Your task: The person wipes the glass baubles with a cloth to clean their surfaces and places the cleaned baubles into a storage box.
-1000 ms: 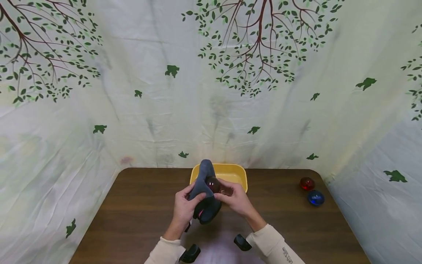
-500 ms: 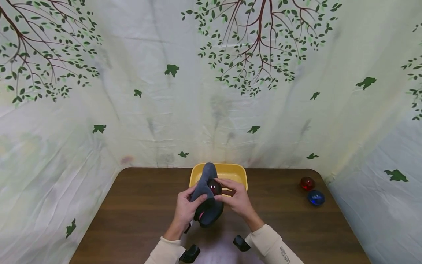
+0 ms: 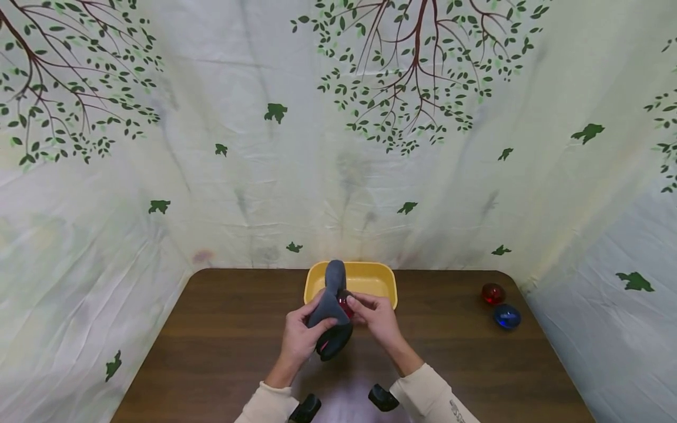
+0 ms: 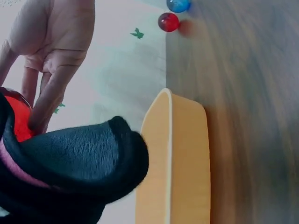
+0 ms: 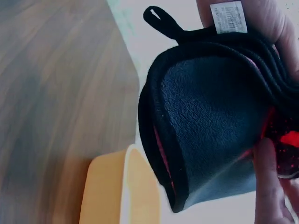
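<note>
A dark grey cloth (image 3: 330, 308) with black edging is folded partly around a clear red ball (image 3: 346, 304) in the head view. My left hand (image 3: 298, 338) grips the cloth on its left side, thumb on top. From the right, my right hand (image 3: 378, 320) pinches the ball, its thumb over the ball's near face. The right wrist view shows the cloth's hanging loop (image 5: 163, 21) and white label (image 5: 229, 17), and the ball (image 5: 287, 144) tucked against the cloth. In the left wrist view the cloth hides part of the ball (image 4: 18, 116).
A yellow tray (image 3: 388, 282) stands behind the hands at the far edge of the brown table (image 3: 227, 329). Another red ball (image 3: 493, 294) and a blue ball (image 3: 507, 316) lie at the right. A leaf-printed white curtain (image 3: 338, 194) surrounds the table.
My right thumb has moved onto the ball's near face, and the ball now shows redder and lower in the cloth. The cloth has shifted and looks narrower. My left hand keeps its grip.
</note>
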Demonstrator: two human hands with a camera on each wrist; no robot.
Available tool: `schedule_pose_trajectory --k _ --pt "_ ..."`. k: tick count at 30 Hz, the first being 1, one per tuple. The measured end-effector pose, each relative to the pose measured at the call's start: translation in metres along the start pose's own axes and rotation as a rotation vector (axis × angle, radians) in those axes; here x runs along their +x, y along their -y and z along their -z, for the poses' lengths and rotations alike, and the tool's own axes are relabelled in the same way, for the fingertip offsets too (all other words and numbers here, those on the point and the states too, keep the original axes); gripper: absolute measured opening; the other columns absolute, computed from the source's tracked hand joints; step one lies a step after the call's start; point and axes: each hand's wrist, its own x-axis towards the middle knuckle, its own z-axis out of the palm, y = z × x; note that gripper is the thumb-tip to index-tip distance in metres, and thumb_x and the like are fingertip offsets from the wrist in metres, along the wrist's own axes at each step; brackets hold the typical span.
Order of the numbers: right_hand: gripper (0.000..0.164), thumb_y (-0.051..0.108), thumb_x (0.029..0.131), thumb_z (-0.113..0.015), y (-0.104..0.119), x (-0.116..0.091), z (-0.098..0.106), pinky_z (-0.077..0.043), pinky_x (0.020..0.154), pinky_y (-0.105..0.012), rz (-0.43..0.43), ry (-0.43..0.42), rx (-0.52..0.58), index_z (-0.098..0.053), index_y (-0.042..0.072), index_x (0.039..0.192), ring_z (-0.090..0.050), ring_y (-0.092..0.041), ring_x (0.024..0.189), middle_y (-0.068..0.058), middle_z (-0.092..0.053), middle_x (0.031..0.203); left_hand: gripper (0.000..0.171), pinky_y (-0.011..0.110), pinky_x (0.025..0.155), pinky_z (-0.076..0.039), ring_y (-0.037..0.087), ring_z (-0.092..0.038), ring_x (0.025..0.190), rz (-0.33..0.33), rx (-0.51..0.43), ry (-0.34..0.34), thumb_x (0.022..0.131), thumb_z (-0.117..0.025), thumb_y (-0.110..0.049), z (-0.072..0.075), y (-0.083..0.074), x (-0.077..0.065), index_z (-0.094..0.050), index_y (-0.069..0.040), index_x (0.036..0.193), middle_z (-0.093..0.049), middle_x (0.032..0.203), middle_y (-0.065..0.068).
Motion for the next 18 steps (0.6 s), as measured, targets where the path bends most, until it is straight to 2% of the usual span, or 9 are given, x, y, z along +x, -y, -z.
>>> schedule_pose_trajectory --k 5,8,15,18 --pt "0.043 0.011 0.092 -0.065 -0.0024 -0.0001 0.0035 -0.056 0.081 -0.032 0.111 0.111 -0.008 -0.056 -0.007 0.130 -0.068 -0.017 0.096 -0.024 -0.064 0.117 0.057 0.019 0.096 -0.044 0.016 -0.056 0.119 0.043 -0.020 0.004 0.077 -0.077 0.000 0.0019 -0.0013 0.0011 -0.059 -0.003 0.131 -0.061 0.128 0.010" --pt "0.046 0.006 0.090 -0.066 -0.0034 -0.0014 0.0046 -0.055 0.085 -0.031 0.173 0.133 0.018 -0.053 -0.008 0.131 -0.067 -0.017 0.100 -0.027 -0.061 0.121 0.055 0.021 0.096 -0.045 0.017 -0.056 0.120 0.056 -0.067 -0.006 0.079 -0.076 0.000 0.0008 -0.0023 0.0014 -0.057 0.000 0.131 -0.059 0.129 0.012" --pt "0.054 0.000 0.080 -0.075 -0.0012 -0.0049 0.0021 -0.051 0.090 -0.033 0.254 0.075 0.067 -0.054 -0.012 0.128 -0.064 -0.018 0.108 -0.028 -0.056 0.127 0.050 0.022 0.081 -0.054 0.007 -0.065 0.093 0.146 -0.120 -0.090 0.082 -0.074 -0.001 -0.0032 -0.0069 0.0011 -0.055 0.008 0.128 -0.063 0.118 0.026" --pt "0.056 -0.002 0.078 -0.077 -0.0016 -0.0052 0.0019 -0.051 0.090 -0.032 0.348 0.091 0.034 -0.054 -0.012 0.128 -0.063 -0.018 0.110 -0.025 -0.058 0.127 0.046 0.024 0.078 -0.055 0.008 -0.066 0.087 0.182 -0.138 -0.107 0.087 -0.070 -0.003 -0.0047 -0.0097 -0.0010 -0.055 0.011 0.128 -0.064 0.112 0.028"
